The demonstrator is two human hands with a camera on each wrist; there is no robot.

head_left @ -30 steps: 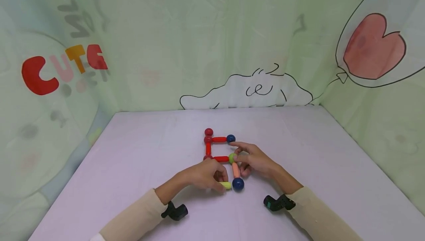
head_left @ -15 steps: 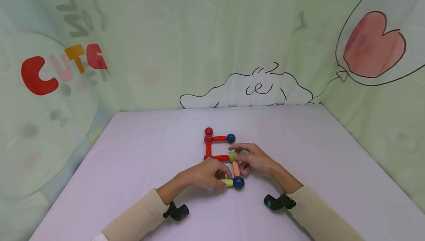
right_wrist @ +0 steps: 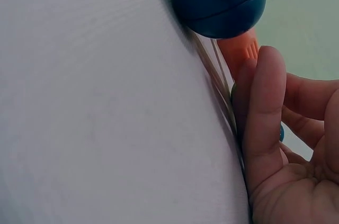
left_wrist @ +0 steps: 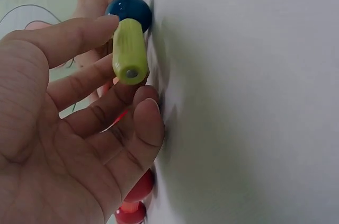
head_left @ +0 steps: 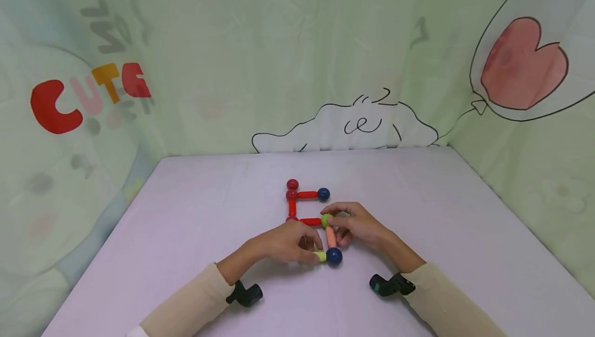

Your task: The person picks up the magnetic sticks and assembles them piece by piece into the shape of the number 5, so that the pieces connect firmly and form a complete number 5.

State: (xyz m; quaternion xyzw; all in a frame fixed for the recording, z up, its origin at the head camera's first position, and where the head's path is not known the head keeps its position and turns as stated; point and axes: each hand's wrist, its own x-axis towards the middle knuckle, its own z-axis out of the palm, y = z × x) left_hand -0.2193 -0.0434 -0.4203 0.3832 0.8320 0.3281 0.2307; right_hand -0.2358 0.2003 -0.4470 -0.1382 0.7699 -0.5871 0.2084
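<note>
My left hand (head_left: 289, 243) pinches a yellow-green magnetic rod (left_wrist: 130, 52) between thumb and finger. One end of this rod touches a blue ball (head_left: 333, 257); its near end shows bare in the left wrist view. From that ball an orange rod (head_left: 331, 237) runs up to a green ball (head_left: 326, 220), which my right hand (head_left: 360, 226) pinches. A red rod (head_left: 310, 222) joins the green ball to a red ball, mostly covered by the left hand. Another upright red rod (head_left: 292, 207) leads to the upper red balls (head_left: 292, 194).
At the top of the shape, a red rod (head_left: 307, 194) ends in a second blue ball (head_left: 323, 194). Everything lies flat on a pale cloth-covered table (head_left: 218, 187). A printed green curtain (head_left: 209, 68) stands behind. Black wrist cameras sit on both sleeves.
My left hand has brought the yellow-green rod right, against the lower blue ball. My right index finger has drawn back from the upper blue ball towards the green one.
</note>
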